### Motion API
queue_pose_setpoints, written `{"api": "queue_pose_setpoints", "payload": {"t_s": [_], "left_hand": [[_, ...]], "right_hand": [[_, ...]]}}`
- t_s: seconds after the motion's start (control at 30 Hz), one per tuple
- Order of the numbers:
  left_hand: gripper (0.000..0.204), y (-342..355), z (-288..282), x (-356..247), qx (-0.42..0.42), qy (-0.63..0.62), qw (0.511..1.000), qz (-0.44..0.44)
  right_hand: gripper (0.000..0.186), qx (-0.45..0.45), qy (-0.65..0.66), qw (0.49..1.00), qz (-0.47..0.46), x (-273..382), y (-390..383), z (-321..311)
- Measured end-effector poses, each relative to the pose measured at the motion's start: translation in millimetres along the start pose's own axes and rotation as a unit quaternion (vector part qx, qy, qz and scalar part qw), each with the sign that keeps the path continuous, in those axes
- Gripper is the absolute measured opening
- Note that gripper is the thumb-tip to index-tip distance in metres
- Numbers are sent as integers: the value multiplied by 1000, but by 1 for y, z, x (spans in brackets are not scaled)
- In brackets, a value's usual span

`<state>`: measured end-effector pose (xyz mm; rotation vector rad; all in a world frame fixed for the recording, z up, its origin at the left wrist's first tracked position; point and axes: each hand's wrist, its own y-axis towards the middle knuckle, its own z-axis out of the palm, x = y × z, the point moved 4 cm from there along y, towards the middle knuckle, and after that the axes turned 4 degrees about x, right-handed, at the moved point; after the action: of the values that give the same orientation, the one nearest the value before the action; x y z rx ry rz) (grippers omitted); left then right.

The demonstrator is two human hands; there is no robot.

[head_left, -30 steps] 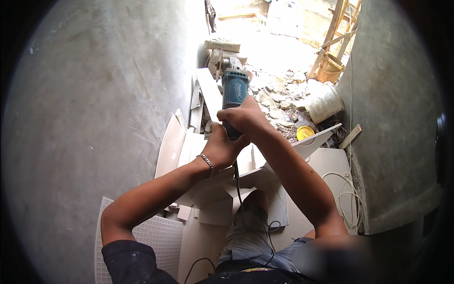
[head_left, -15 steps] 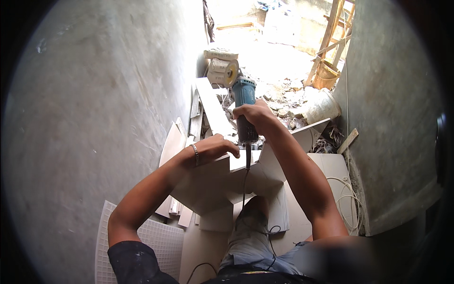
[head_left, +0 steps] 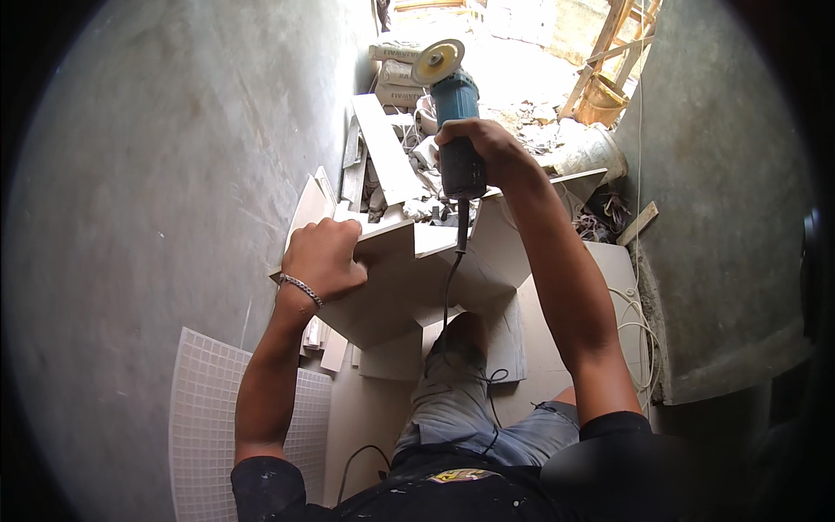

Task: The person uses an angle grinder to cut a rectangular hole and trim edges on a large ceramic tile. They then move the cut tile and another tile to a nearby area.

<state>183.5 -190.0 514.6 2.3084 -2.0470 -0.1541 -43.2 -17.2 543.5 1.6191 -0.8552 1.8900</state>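
Note:
My right hand (head_left: 487, 150) is wrapped round the black body of a blue angle grinder (head_left: 459, 109), held up in front of me. A pale round disc (head_left: 437, 62) sits at its top end, and a dark cord hangs from its bottom. My left hand (head_left: 323, 258), with a bracelet at the wrist, grips the upper left edge of a tile (head_left: 374, 291) with a notch cut from its top. The fingertips on the far side are hidden. The tile stands tilted before my knee, away from the grinder's disc.
Grey walls (head_left: 148, 191) close in on both sides. Ahead lie rubble (head_left: 417, 209), stacked sacks (head_left: 400, 74), a fallen pale bucket (head_left: 591, 152) and a wooden ladder (head_left: 613, 39). A gridded tile (head_left: 204, 418) leans at left; a coiled white cable (head_left: 639, 339) lies at right.
My left hand has moved left and down along the tile's top edge to its left corner. The grinder has risen slightly in view, still in my right hand.

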Motion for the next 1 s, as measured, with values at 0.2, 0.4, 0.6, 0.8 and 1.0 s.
{"api": "queue_pose_setpoints", "payload": {"t_s": [0.2,0.4,0.6,0.8,1.0], "left_hand": [[26,8,-8,2,-3,-3,1000,-21],[24,24,-5,11,-12,2,1000,-28],[27,26,-1,13,-5,-13,1000,-26],[31,31,-1,19,-12,-15,1000,-11],[29,28,4,27,-50,-41,998,25]], "right_hand": [[28,-37,-94,995,5,27,-79,-7],[27,-23,-168,984,52,15,-133,-5],[31,-11,-217,975,51,-24,-146,7],[31,-18,-257,965,50,-53,-149,19],[44,-55,-299,949,79,-73,-154,23]]}}
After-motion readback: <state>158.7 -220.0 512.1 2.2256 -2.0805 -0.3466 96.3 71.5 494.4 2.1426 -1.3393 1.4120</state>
